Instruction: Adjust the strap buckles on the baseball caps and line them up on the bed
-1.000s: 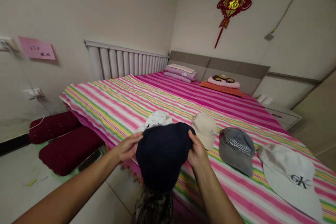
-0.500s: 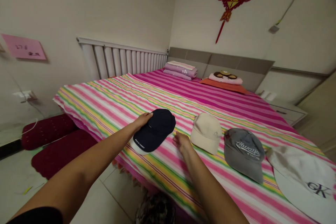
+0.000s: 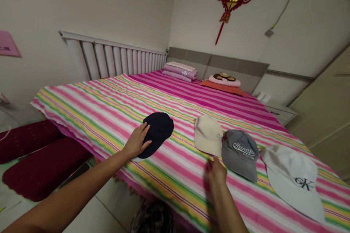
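A navy baseball cap (image 3: 158, 125) lies on the striped bedspread. My left hand (image 3: 138, 141) rests on its brim, fingers spread and lying flat. To the right is a beige cap (image 3: 208, 133) with a small dark logo. My right hand (image 3: 217, 170) is just below this cap's brim, its fingers partly curled and blurred; whether they touch the brim is unclear. A grey cap (image 3: 240, 153) with white lettering sits close to the right of the beige one. Farther right lies a white cap (image 3: 294, 178) with dark letters.
The striped bedspread (image 3: 93, 105) covers the near part of the bed. Folded lilac bedding (image 3: 179, 72) and a pink pillow (image 3: 224, 81) lie by the headboard (image 3: 232, 63). Dark red padded stools (image 3: 46, 167) stand at the left, and a white nightstand (image 3: 281, 113) at the right.
My left hand has shifted from the navy cap's side onto its brim, with fingers spread. My right hand has moved right, from beside the navy cap to below the beige cap. The view has turned right.
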Tool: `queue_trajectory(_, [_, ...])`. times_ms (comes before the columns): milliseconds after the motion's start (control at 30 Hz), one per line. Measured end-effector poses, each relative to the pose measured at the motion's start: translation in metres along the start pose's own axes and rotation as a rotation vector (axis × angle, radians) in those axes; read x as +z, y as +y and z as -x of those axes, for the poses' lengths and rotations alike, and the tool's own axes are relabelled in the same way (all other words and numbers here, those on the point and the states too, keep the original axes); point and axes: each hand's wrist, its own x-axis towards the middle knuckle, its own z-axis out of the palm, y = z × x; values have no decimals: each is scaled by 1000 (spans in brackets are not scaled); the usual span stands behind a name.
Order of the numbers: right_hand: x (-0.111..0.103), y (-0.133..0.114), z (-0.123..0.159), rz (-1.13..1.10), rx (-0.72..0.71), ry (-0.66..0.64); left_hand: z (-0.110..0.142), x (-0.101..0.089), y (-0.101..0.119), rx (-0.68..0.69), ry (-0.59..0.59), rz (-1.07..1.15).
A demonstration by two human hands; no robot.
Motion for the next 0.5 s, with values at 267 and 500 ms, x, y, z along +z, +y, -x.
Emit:
queue_trajectory(267, [28,-56,-15,-211,239,-86,7,11,86,47,-63,612])
queue_trajectory(500, [-39,-38,92,-338,226,-379,-34,13,134,-703,-201,1659])
